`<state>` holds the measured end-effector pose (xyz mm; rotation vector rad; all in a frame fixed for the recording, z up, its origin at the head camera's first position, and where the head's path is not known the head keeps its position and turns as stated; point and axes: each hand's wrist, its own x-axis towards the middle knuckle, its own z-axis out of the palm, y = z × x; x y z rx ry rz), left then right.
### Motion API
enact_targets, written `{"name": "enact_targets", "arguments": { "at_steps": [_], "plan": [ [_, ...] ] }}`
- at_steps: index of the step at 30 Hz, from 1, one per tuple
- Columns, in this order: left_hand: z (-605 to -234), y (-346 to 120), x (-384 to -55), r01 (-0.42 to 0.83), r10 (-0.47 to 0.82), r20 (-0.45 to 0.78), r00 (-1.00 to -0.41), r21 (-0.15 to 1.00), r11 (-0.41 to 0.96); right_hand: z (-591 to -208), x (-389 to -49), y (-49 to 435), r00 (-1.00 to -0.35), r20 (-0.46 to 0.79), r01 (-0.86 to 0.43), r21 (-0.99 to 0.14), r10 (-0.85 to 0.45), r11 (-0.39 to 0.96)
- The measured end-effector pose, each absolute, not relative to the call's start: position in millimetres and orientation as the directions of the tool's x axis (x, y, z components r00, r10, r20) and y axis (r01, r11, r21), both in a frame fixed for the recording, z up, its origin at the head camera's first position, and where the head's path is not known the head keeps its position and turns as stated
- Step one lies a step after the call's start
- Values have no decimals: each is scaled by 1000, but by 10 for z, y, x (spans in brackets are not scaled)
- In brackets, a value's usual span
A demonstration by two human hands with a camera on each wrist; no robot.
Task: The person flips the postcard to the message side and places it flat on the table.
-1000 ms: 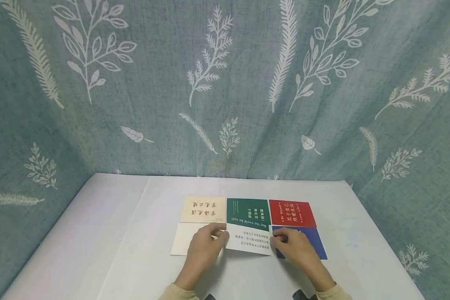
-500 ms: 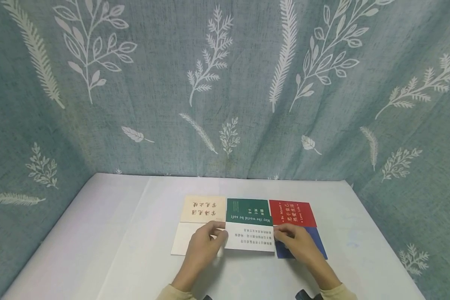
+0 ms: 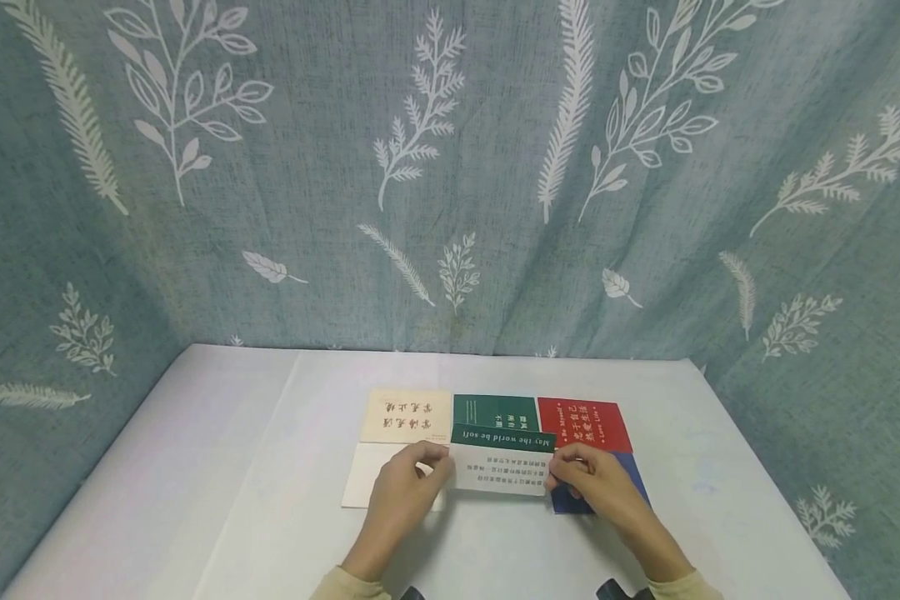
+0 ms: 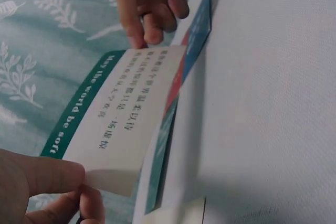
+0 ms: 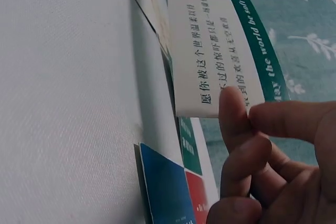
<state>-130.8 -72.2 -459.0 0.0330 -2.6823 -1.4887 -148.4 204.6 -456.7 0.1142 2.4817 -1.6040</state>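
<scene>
A white card (image 3: 501,468) with a green strip along its far edge and printed lines of text is tilted off the table, stretched between both hands. My left hand (image 3: 407,493) pinches its left edge between thumb and fingers. At the opposite edge, my right hand (image 3: 594,485) grips the corner area between thumb and index finger. In the left wrist view the card (image 4: 123,114) bows slightly, its shadow falling on the table. A green card (image 3: 495,408) lies flat behind, partly covered by the held one.
To the left lie a cream card (image 3: 405,414) with printed characters and a pale card (image 3: 367,479) partly behind the left hand. A red card (image 3: 587,425) and a blue card (image 3: 633,475) lie on the right. A patterned curtain (image 3: 495,275) hangs behind the white table (image 3: 255,492).
The held card has risen and tilted, and its green strip now stands out from the green card behind. My right hand has shifted slightly right; my left hand has barely moved.
</scene>
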Motion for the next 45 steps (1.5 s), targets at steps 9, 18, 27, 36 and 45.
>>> {"name": "enact_targets", "arguments": {
  "at_steps": [9,18,27,36,45],
  "plan": [
    [-4594,-749,-1305,24,-32,49,-998,845,535,-4568,-1475,2103,-976,-162,96,-919,-145,381],
    [-4604,-786,-1292,44,7,47,-999,868,495,-4563,-1452,2126,-978,-162,99,-914,-130,393],
    [-4620,-800,-1284,67,46,51,-998,878,475,-4559,-1448,2108,-982,-181,149,-909,-46,390],
    [-4623,-797,-1281,108,62,89,-994,877,468,-4554,-1441,2086,-989,-143,117,-906,-33,407],
    [-4621,-720,-1311,109,-65,173,-983,829,548,-4580,-1444,2036,-999,-27,10,-900,-33,435]
  ]
}}
